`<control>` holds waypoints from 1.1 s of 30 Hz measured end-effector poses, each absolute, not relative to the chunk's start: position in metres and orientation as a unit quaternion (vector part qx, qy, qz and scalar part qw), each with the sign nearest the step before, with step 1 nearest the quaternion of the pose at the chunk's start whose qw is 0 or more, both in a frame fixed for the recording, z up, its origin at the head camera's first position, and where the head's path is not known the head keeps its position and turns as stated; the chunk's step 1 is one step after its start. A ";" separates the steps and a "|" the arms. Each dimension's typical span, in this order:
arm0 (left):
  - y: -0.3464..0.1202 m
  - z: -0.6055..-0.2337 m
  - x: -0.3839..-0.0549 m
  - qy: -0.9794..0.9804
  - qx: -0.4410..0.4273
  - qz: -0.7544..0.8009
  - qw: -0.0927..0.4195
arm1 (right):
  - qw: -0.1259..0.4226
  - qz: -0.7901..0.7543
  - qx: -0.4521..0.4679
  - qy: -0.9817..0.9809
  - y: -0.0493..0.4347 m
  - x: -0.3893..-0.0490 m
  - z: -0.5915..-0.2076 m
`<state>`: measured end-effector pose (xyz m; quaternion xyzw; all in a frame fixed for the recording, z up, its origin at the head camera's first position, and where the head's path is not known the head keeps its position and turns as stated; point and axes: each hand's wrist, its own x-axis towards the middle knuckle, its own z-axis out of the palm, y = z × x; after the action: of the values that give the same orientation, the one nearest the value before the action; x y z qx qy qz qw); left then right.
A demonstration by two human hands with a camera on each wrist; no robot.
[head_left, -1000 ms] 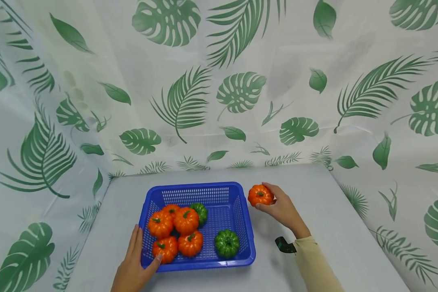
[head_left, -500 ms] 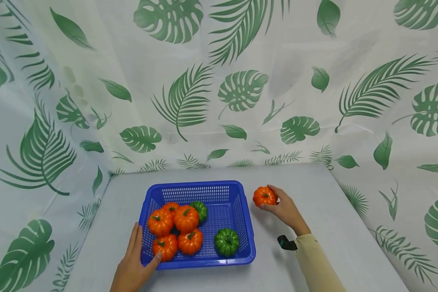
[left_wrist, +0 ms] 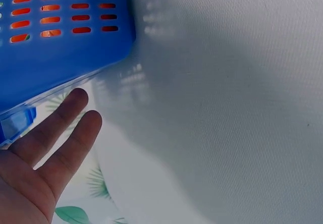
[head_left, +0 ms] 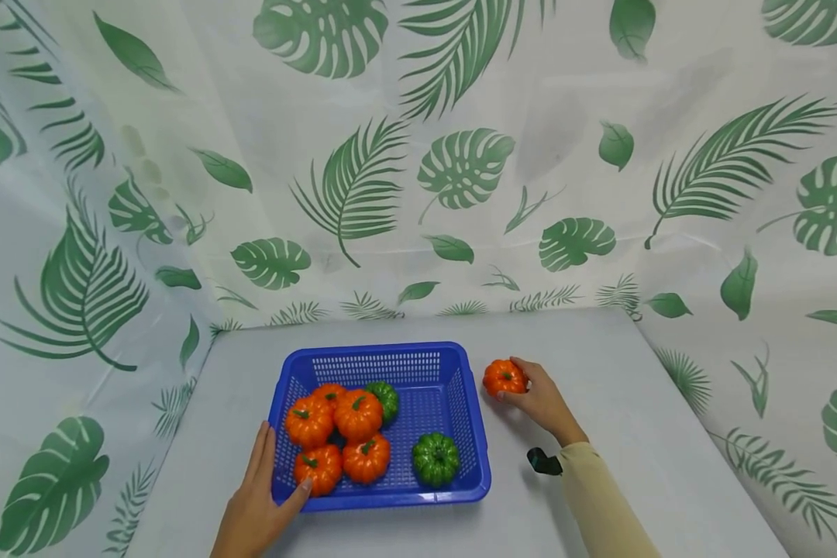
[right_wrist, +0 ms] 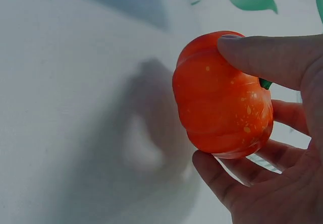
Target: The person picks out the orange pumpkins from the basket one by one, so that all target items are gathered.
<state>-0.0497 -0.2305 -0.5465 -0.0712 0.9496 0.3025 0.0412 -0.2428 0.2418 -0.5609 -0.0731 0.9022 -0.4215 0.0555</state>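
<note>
My right hand [head_left: 544, 399] grips a small orange pumpkin [head_left: 505, 378] with a green stem, just outside the right wall of a blue basket [head_left: 484, 434]. In the right wrist view the thumb lies across the top of the pumpkin [right_wrist: 222, 98], and the fingers support it from the opposite side. My left hand [head_left: 254, 496] is at the basket's near left corner, its fingers straight along the outer side and its thumb at the front rim. The left wrist view has two extended fingers [left_wrist: 75, 138] right by the basket's rim.
Several orange pumpkins [head_left: 359, 415] cluster in the basket's left half. One green pumpkin [head_left: 384, 401] sits behind them, another green pumpkin [head_left: 435, 459] at the front right. Leaf-printed sheeting [head_left: 363, 294] surrounds the white table [head_left: 586, 341]. A black device [head_left: 544, 462] is on the right wrist.
My right hand has carried the orange pumpkin slightly right, away from the basket, then stayed almost still. The left hand keeps its place at the basket.
</note>
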 end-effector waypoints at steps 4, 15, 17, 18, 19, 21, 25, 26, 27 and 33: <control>-0.231 -0.546 -0.050 0.949 -0.069 0.307 0.033 | 0.061 -0.418 -0.074 0.903 0.239 -0.245 -0.566; -0.233 -0.546 -0.051 0.945 -0.059 0.321 0.021 | 0.062 -0.404 -0.074 0.910 0.234 -0.245 -0.577; -0.233 -0.546 -0.052 0.943 -0.061 0.326 0.024 | 0.058 -0.406 -0.078 0.909 0.233 -0.245 -0.578; -0.233 -0.545 -0.052 0.942 -0.063 0.327 0.027 | 0.058 -0.406 -0.080 0.908 0.233 -0.245 -0.579; -0.233 -0.545 -0.052 0.942 -0.065 0.328 0.030 | 0.059 -0.406 -0.081 0.908 0.233 -0.245 -0.579; -0.233 -0.543 -0.052 0.941 -0.069 0.329 0.033 | 0.062 -0.406 -0.084 0.908 0.232 -0.245 -0.579; -0.232 -0.543 -0.051 0.941 -0.064 0.331 0.024 | 0.066 -0.399 -0.092 0.910 0.232 -0.245 -0.579; -0.232 -0.543 -0.051 0.941 -0.062 0.331 0.021 | 0.065 -0.399 -0.095 0.910 0.232 -0.245 -0.579; -0.232 -0.543 -0.051 0.942 -0.060 0.331 0.018 | 0.067 -0.401 -0.092 0.909 0.232 -0.245 -0.579; -0.232 -0.546 -0.051 0.942 -0.056 0.331 0.008 | 0.078 -0.411 -0.080 0.905 0.234 -0.244 -0.579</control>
<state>-0.0510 -0.2318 -0.5464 -0.0565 0.9420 0.3308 0.0084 -0.2438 0.2337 -0.5790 -0.0801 0.9049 -0.4107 0.0779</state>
